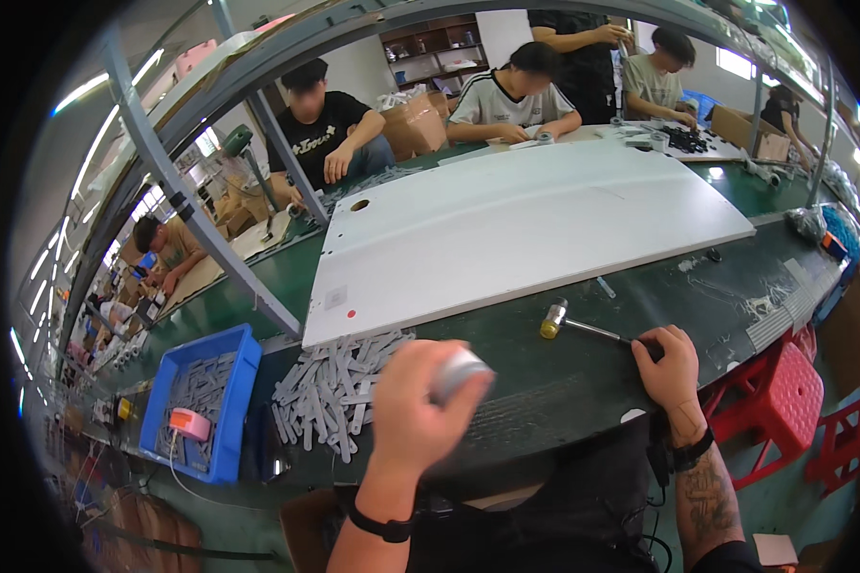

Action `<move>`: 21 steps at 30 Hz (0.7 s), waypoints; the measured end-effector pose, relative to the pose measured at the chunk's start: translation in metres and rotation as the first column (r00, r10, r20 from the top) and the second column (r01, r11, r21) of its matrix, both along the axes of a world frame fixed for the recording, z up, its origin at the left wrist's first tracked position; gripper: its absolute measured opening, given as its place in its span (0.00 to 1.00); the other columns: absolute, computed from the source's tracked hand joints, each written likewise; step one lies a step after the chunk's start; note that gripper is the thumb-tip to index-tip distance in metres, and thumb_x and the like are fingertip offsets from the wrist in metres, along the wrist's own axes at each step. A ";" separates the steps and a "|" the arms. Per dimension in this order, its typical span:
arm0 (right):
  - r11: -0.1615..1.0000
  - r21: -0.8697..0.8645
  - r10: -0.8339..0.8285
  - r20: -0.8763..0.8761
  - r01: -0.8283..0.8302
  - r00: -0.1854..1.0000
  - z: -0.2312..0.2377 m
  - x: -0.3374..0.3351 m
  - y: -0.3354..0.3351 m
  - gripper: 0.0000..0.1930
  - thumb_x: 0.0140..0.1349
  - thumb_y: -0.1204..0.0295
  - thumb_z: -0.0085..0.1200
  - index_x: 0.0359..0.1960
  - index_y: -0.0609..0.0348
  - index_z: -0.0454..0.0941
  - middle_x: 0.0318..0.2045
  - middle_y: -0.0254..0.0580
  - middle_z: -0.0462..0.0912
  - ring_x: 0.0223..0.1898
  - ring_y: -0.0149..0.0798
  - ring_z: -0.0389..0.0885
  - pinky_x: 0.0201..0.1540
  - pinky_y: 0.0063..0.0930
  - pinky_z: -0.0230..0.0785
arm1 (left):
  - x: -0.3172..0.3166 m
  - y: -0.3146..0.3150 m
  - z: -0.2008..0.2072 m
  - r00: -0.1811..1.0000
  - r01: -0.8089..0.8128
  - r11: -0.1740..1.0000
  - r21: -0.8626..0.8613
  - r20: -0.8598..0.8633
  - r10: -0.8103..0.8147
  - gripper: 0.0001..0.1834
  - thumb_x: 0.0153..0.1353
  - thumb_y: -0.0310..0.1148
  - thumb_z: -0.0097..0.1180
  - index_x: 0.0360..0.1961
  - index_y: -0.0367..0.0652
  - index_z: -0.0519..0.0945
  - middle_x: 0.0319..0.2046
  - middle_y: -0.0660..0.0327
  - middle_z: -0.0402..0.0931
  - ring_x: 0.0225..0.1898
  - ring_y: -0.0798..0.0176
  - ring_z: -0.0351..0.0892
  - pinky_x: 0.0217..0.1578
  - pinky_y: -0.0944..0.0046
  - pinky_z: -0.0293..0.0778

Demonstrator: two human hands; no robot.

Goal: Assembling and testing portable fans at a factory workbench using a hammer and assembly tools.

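Note:
My left hand (416, 406) is closed round a short, round grey-white piece (461, 374), raised above the near side of the table; motion blurs it, so its kind is unclear. Beside that hand lies a heap of flat grey strips (325, 392). My right hand (667, 365) has its fingers curled on the dark handle end of a small mallet (583, 326). The mallet lies on the green tabletop, its yellow-faced metal head pointing left.
A large white panel (526, 234) spans the table beyond my hands. At left, a blue bin (244, 382) holds more strips and a pink-and-white round object (190, 424). Metal posts (196, 224) rise nearby. Red stools (779, 406) stand right. Several people work across the table.

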State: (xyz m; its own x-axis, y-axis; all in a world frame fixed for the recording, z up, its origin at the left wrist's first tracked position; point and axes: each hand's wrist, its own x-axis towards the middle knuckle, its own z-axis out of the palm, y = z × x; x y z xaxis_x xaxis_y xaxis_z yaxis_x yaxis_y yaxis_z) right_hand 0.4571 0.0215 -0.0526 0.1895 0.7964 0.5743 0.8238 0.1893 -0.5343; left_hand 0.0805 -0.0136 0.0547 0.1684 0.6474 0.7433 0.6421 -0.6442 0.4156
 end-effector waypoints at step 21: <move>1.000 -0.023 -0.003 0.009 0.004 1.000 0.003 -0.004 -0.003 0.07 0.64 0.69 0.71 0.36 0.59 0.88 0.34 0.45 0.84 0.41 0.52 0.84 0.48 0.44 0.76 | 0.011 0.004 -0.076 0.904 -0.139 0.933 -0.333 -0.426 -0.018 0.39 0.70 0.50 0.72 0.75 0.41 0.76 0.42 0.56 0.89 0.44 0.48 0.88 0.41 0.50 0.84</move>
